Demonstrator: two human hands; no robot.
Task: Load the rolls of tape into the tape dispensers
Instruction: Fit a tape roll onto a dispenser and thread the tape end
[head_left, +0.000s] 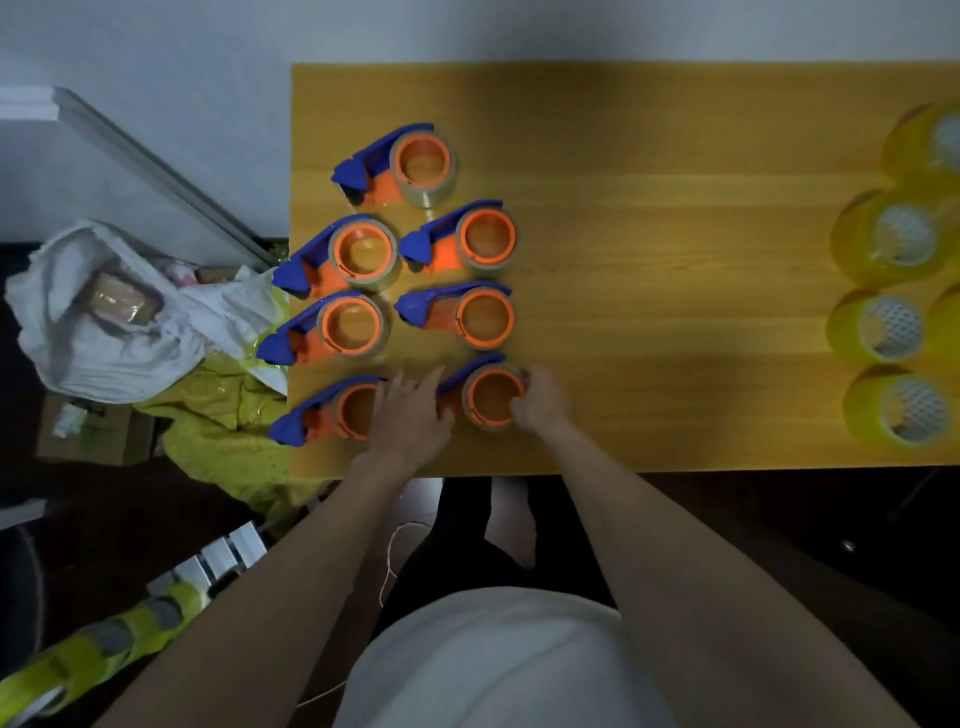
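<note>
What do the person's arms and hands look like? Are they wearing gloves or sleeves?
No gloves and no sleeves. Both forearms are bare all the way up the picture, and the left hand and right hand are bare too. No watch, ring or bracelet shows. Lower down, the person wears a white top and dark trousers.

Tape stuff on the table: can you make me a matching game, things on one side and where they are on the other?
Things:
1. yellow tape rolls
2. blue and orange dispensers
3. left hand
4. white bag

Places:
A. left part of the table
B. off the table, on the left
C. right edge of the table
D. between the two nearest dispensers

Pairs: 1-C, 2-A, 3-D, 4-B
</note>
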